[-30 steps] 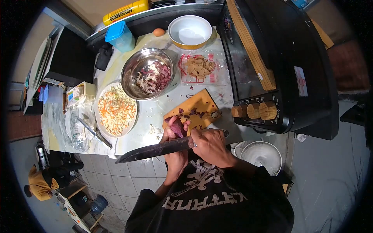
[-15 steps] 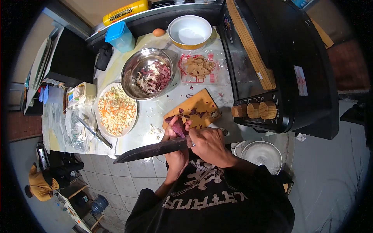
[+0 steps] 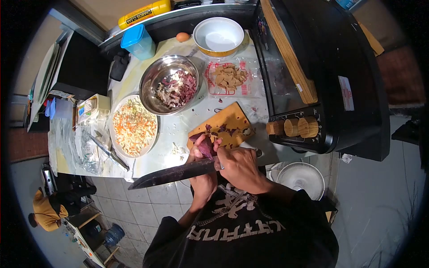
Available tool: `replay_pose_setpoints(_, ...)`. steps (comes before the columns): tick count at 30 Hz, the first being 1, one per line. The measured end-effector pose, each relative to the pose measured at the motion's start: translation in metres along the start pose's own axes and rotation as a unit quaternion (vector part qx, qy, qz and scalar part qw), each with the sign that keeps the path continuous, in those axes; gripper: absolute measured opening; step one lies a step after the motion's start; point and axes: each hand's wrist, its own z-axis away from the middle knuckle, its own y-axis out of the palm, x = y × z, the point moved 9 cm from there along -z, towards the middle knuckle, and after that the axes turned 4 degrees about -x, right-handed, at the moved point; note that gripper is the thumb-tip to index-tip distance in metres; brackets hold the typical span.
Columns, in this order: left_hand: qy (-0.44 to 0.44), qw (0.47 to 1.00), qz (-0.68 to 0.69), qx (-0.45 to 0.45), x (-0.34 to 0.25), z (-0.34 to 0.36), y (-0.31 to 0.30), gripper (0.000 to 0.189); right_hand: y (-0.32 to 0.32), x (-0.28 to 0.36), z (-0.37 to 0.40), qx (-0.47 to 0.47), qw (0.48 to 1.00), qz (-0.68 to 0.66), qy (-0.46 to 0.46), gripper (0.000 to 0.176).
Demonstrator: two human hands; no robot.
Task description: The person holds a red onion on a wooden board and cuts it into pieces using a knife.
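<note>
From here, the left hand (image 3: 203, 184) is gripping a purple piece (image 3: 203, 147) over the near-left edge of the cutting board (image 3: 230, 110), the piece slanting from far left to near right; the right hand (image 3: 241, 169) is clasping the knife (image 3: 175, 174), whose blade is pointing left and passing just near of the piece; a yellow canister (image 3: 145, 14) is showing CHAMOIS CLEAN, the black shirt (image 3: 263, 248) KATANA

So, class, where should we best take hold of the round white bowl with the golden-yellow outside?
Probably by the near rim of the round white bowl with the golden-yellow outside, coming from above on the near side: it stands upright, mouth open, and the long black back panel crowds its far side.
</note>
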Motion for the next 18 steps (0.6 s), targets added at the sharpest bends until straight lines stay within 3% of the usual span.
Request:
replay_pose_setpoints(2,0.016,0.998,0.058,-0.020,-0.002,-0.003,-0.006,0.054,-0.001,-0.004,0.001,0.016,1.000,0.012,0.010,0.017)
replay_pose_setpoints(4,0.036,0.998,0.033,-0.045,-0.008,0.000,-0.010,0.054,-0.003,-0.003,0.002,0.012,1.000,0.020,0.010,0.017)
replay_pose_setpoints(9,0.008,0.999,-0.023,0.022,-0.001,0.002,-0.002,0.053,-0.004,0.005,-0.003,0.009,1.000,0.014,0.004,0.017)
replay_pose_setpoints(16,0.034,0.999,-0.010,0.005,-0.012,0.002,0.002,0.053,-0.006,0.001,-0.003,0.017,1.000,0.019,0.006,0.016)
replay_pose_setpoints(18,0.013,0.999,-0.023,0.037,-0.005,0.003,0.006,0.054,-0.010,-0.001,-0.004,0.018,1.000,0.023,0.010,0.015)
